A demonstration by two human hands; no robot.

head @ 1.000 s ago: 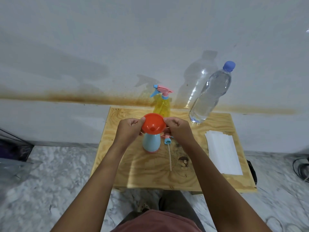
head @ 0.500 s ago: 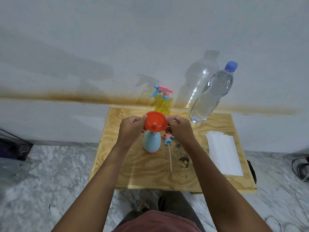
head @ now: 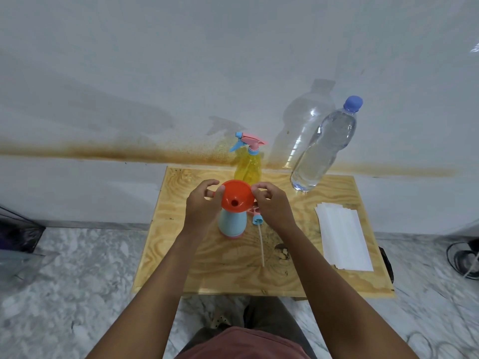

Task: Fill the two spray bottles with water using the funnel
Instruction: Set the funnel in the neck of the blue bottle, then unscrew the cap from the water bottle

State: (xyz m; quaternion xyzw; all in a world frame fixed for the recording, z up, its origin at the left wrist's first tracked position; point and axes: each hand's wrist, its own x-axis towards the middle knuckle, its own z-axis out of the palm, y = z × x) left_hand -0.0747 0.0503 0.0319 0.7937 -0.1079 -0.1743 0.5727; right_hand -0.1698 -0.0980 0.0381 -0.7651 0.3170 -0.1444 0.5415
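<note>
An orange funnel [head: 236, 196] sits in the neck of a light blue spray bottle [head: 232, 224] near the middle of the wooden table [head: 176, 244], its mouth tilted toward me. My left hand [head: 201, 208] is beside its left rim with fingers spread, only the thumb touching. My right hand [head: 272, 206] pinches the right rim with its fingertips. The blue bottle's loose sprayer head [head: 257, 219] lies beside it with its tube pointing toward me. A yellow spray bottle [head: 248, 165] with its pink and blue sprayer on stands behind. A capped clear water bottle [head: 321, 151] stands at the back right.
White paper sheets [head: 342, 242] lie on the table's right side. The table stands against a stained white wall, with marble floor around it. A dark cable [head: 464, 257] lies on the floor at the far right. My knees are under the near edge.
The funnel came down from just above the blue bottle and now rests in its neck. My left fingers have spread away from the rim.
</note>
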